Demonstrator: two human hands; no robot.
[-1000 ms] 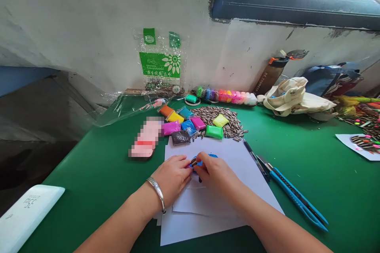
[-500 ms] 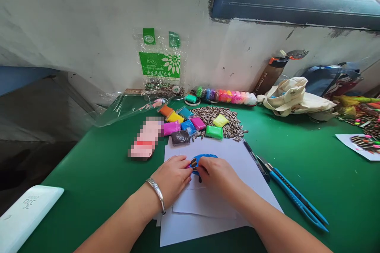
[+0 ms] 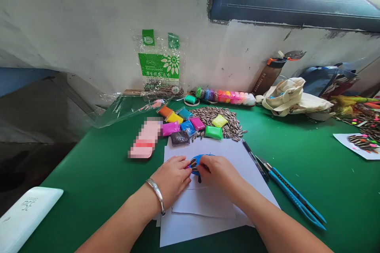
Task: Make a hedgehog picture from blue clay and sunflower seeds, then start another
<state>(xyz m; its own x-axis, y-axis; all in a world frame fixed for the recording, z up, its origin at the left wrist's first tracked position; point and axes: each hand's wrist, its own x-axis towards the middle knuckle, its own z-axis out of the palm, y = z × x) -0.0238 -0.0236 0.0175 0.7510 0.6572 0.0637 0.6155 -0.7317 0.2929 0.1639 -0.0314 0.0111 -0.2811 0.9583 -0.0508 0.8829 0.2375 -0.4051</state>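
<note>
A flat blue clay shape (image 3: 207,155) lies on stacked white paper (image 3: 202,231), with a few striped sunflower seeds (image 3: 193,162) set in it and a dark bit at its lower edge. My left hand (image 3: 174,178), with a silver bangle at the wrist, rests along the shape's left side. Its fingers are stretched out, the tips touching the edge beside the seeds and a speck of magenta. Over the right part of the clay, my right hand (image 3: 218,172) is closed in a pinch, fingertips down on the surface. Whatever lies between those fingertips is hidden.
Behind the paper sit a sunflower seed pile (image 3: 234,126) and several coloured clay packets (image 3: 179,137). A black pen (image 3: 253,158) and blue tweezers (image 3: 297,197) with a cutter lie right. A white device (image 3: 32,213) is at left; a seed bag (image 3: 160,65) leans on the wall.
Both hands hold nearly the same places on the blue clay, the right fingers still pinched. The view has shifted very slightly; nothing else has visibly moved.
</note>
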